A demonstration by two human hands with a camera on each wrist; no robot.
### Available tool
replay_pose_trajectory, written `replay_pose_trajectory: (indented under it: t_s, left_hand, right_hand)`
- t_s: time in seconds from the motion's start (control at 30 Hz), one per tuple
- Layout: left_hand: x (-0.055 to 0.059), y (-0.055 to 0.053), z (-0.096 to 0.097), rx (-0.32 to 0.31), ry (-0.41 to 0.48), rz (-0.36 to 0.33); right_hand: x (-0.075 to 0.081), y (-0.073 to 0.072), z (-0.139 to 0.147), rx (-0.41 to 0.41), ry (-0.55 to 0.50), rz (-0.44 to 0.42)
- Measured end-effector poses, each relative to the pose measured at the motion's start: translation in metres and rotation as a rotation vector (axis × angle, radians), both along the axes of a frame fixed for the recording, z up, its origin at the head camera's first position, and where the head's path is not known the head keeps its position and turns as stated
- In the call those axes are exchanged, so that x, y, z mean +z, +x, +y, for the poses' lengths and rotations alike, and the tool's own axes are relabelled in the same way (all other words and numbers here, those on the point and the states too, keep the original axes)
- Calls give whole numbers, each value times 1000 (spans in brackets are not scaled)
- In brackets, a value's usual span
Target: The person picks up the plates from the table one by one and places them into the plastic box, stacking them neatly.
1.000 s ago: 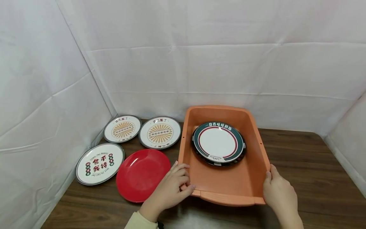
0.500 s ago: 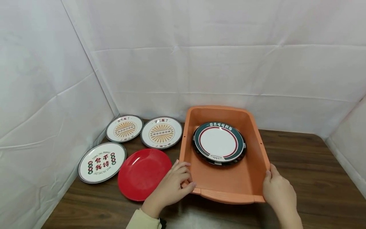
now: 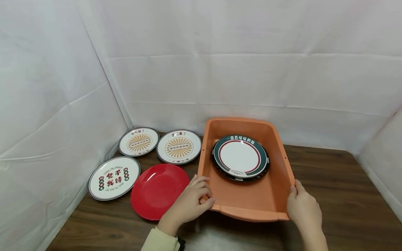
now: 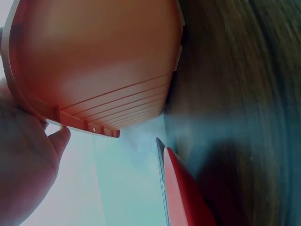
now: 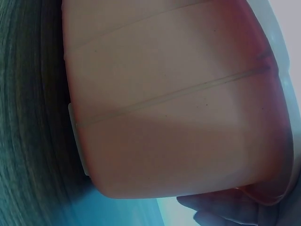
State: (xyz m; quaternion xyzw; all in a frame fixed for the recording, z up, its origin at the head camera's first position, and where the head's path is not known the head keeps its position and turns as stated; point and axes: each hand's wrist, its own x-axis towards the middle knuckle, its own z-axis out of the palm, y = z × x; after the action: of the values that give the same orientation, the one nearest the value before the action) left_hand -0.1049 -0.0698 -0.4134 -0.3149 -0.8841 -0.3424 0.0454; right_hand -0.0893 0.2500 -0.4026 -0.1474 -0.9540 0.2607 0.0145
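Note:
An orange plastic tub (image 3: 242,202) stands on the wooden table. Inside it lies a small stack of plates, topped by a white plate with a dark green rim (image 3: 240,157); a darker plate shows beneath. My left hand (image 3: 190,202) grips the tub's near left corner, its fingers over the rim. At the near right corner, my right hand (image 3: 304,207) holds the rim, thumb on top. From the left wrist, the left hand (image 4: 28,160) appears beside the tub's outer wall (image 4: 103,52). The right wrist view shows fingers of the right hand (image 5: 221,207) under the rim.
Left of the tub lie a red plate (image 3: 160,191), a white plate with red characters (image 3: 114,178), and two white plates with yellow sunburst patterns, one farther left (image 3: 139,141) and one nearer the tub (image 3: 179,146). White cloth (image 3: 245,80) hangs around the table (image 3: 333,188).
The head view has shifted slightly, so the plates sit a little farther right in it. Both hands keep their hold on the tub; any motion of the tub is too small to tell.

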Motion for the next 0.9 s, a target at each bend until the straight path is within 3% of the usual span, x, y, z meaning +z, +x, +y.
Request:
replay_pose_trajectory:
  t_s: [0.23,0.4,0.53,0.6,0.67,0.77,0.83,0.9]
  left_hand:
    - [-1,-7,2,0,7,2]
    - [-2,-8,1,-5,35,-30]
    - [-2,-6,-6,-31,180,-134]
    - [3,-5,-15,-6,273,-183]
    - [9,-4,-29,90,336,-209]
    - [18,-2,-63,339,342,-219]
    - [20,2,-88,509,298,-247]
    - [19,7,-113,648,236,-317]
  right_hand:
    - [-1,-4,1,-4,-2,32]
    - [-2,-6,-1,-10,-16,11]
    - [0,-8,2,22,-52,-32]
    - [5,-9,7,61,-70,-82]
    - [12,-11,14,98,-88,-133]
    - [24,-11,22,99,-149,-117]
    - [29,-8,23,77,-212,-15]
    - [29,-4,21,52,-260,139]
